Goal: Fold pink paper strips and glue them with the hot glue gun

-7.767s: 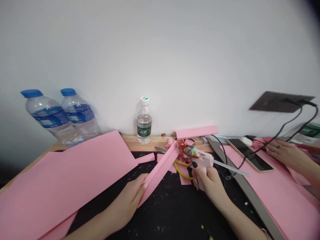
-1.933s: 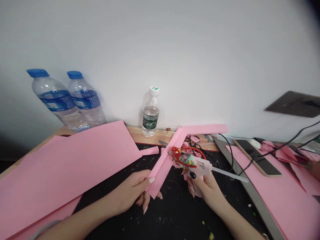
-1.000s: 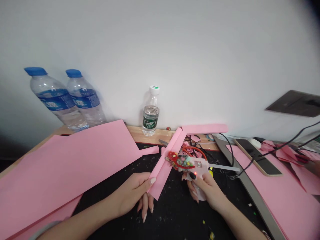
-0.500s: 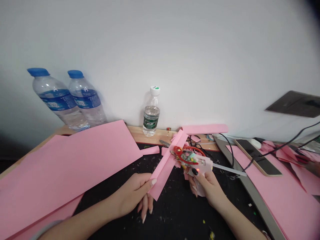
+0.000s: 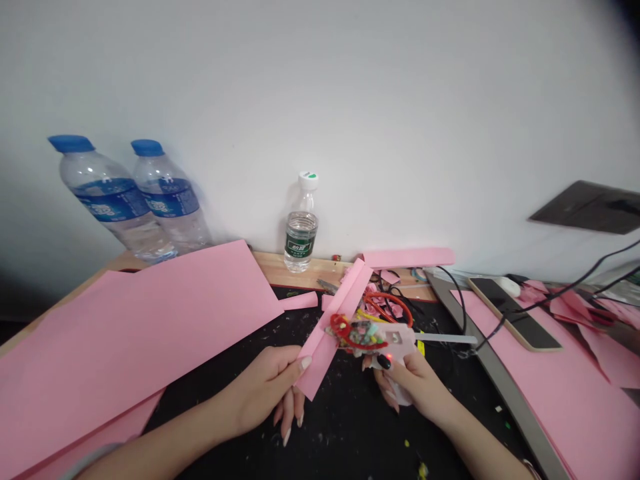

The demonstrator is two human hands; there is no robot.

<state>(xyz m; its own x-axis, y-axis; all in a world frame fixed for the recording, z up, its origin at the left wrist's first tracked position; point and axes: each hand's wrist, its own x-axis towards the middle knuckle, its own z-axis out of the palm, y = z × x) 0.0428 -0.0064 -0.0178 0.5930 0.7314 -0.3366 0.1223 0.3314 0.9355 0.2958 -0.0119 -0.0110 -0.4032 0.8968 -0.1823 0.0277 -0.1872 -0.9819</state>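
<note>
My left hand (image 5: 275, 383) pinches the lower end of a folded pink paper strip (image 5: 345, 300) between thumb and fingers, its other fingers hanging below. The strip slants up and to the right over the black mat. In my right hand (image 5: 410, 380) is a white glue gun (image 5: 397, 340) with a small red light lit. A clear glue stick (image 5: 445, 339) sticks out of its back. The gun's front end, covered in red, green and yellow clutter, lies over the middle of the strip; whether the nozzle touches the paper cannot be made out.
Large pink sheets (image 5: 150, 327) lie at the left. Two large bottles (image 5: 113, 200) and a small bottle (image 5: 301, 233) stand by the wall. Scissors, scraps and cables lie behind the strip. A phone (image 5: 515, 313) rests on pink paper at the right.
My right hand has moved the glue gun left and down along the strip, towards my left hand. My left hand still holds the strip in nearly the same place.
</note>
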